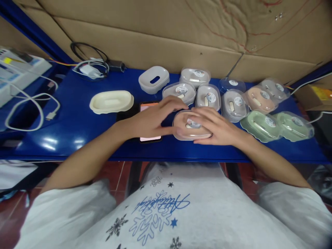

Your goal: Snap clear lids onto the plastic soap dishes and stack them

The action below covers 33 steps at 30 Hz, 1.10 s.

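A pink oval soap box with a clear lid and a round sticker (191, 127) rests on the blue table (77, 128) in front of me. My right hand (218, 126) lies over its right side, fingers curled around it. My left hand (155, 119) touches its left end, thumb along the near edge and fingers stretched over the top. A phone with a lit pinkish screen (149, 110) lies partly under my left hand.
Several lidded soap boxes, white, pink and green (260, 125), crowd the table behind and right of my hands. A cream tray (111, 101) and a white insert (154, 79) sit at the left. Cables and a charger (89, 69) lie far left. Cardboard lines the back wall.
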### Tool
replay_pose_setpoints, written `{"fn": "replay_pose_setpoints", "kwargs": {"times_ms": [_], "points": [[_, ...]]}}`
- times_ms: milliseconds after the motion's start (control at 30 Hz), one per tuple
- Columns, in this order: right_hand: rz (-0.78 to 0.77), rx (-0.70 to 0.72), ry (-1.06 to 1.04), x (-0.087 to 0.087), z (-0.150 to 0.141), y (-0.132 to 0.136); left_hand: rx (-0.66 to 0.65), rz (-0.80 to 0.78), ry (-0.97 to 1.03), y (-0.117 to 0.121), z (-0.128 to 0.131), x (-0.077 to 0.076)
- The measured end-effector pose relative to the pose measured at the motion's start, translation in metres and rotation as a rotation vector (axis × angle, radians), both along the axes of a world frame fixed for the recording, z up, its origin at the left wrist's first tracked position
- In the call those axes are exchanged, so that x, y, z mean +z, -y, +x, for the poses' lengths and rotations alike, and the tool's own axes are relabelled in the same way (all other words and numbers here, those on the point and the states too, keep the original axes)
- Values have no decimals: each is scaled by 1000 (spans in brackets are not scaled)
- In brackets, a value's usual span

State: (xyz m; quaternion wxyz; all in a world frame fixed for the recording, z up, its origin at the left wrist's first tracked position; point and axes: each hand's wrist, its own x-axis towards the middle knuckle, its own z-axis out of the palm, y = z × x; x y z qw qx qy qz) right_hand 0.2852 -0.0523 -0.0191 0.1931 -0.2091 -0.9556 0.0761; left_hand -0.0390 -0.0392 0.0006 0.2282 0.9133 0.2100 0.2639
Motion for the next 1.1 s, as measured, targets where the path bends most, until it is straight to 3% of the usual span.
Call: {"fn": "replay_pose_setpoints", "kwargs": {"times_ms": [133,233,367,467,600,767,933,1100], "points": [[5,-190,-56,35,10,-25,258,146,-9,-16,-14,8],[-5,-322,-114,58,12,-55,439,219,-104,-29,-21,3],[35,-432,-87,75,10,-90,424,253,-232,-37,-22,-9],[53,-477,49,73,9,-110,368,296,-304,-33,-18,-16],[53,-606,248,56,11,-135,355,334,-356,-24,-13,-18],[-81,-612,184,42,8,-161,386,309,-401,-23,-12,-11],[-46,-615,80,52,14,-158,604,239,-484,-22,-20,9],[-56,-787,81,55,62,-153,857,196,-633,-21,-38,22]]}}
